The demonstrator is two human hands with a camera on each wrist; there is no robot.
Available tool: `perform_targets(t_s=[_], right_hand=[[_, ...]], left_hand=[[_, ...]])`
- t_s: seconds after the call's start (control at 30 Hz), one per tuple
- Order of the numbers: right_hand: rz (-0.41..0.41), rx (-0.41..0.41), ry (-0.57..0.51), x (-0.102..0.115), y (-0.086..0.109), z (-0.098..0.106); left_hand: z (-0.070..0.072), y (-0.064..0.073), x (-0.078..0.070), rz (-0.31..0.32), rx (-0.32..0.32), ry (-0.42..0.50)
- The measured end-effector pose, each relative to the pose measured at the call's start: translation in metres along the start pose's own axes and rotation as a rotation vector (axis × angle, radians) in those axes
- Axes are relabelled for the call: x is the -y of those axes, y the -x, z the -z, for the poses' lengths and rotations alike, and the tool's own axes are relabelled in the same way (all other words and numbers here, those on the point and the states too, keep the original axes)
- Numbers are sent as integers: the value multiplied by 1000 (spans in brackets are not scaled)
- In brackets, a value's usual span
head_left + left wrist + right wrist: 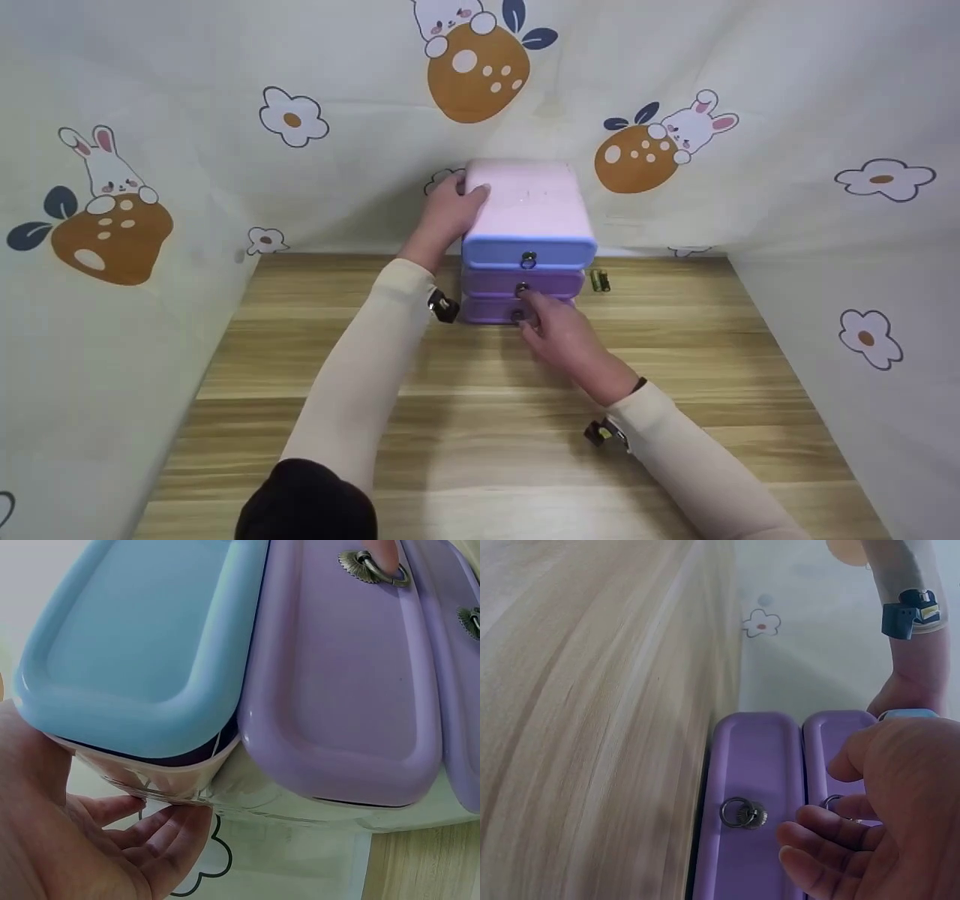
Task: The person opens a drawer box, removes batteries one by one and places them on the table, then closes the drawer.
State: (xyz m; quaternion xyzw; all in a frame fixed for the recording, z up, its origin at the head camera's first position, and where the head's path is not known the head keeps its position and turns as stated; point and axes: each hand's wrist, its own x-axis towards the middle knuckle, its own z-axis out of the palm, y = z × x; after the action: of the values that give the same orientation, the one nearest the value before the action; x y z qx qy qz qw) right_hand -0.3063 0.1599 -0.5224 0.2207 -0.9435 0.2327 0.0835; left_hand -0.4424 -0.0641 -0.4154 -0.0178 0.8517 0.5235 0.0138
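The drawer cabinet (529, 195) stands just above the middle of the head frame, at the back of the wooden table (487, 450) against a printed sheet (360, 187). The person's left hand (454, 210) grips its upper left edge, thumb over the pink top; the fingers, partly hidden there, show along the side at lower left of the left wrist frame, where the thumb is out of sight.

The right hand (564, 330) has one fingertip hooked in the middle ring (401, 576), its thumb apart from it. That ring is mostly covered in the right wrist frame, as is much of the middle purple drawer (487, 283). The bottom ring (739, 811) is plain there, but half lost beside the fingers in the head frame. The blue drawer (495, 253) shrinks to a sliver at right in the right wrist frame and is cut off by the top edge of the left wrist frame.

Two small batteries (601, 281) lie just right of the cabinet, their markings too small to read. A black shape (306, 502) at lower left of the head frame is cut off and hard to identify.
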Motion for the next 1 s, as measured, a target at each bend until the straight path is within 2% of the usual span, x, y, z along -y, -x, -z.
perform_targets(t_s=[0.33, 0.53, 0.8, 1.0], right_hand=[[-22, 11, -30, -3, -2, -5], [-46, -10, -74, -2, -4, -6], [-28, -128, -93, -1, -14, -10], [-13, -185, -84, -4, -17, -15]], left_hand=[[0, 1, -1, 1, -11, -23], [0, 2, -2, 0, -14, -33], [1, 2, -3, 9, -20, -55], [1, 3, -5, 9, -7, -30]])
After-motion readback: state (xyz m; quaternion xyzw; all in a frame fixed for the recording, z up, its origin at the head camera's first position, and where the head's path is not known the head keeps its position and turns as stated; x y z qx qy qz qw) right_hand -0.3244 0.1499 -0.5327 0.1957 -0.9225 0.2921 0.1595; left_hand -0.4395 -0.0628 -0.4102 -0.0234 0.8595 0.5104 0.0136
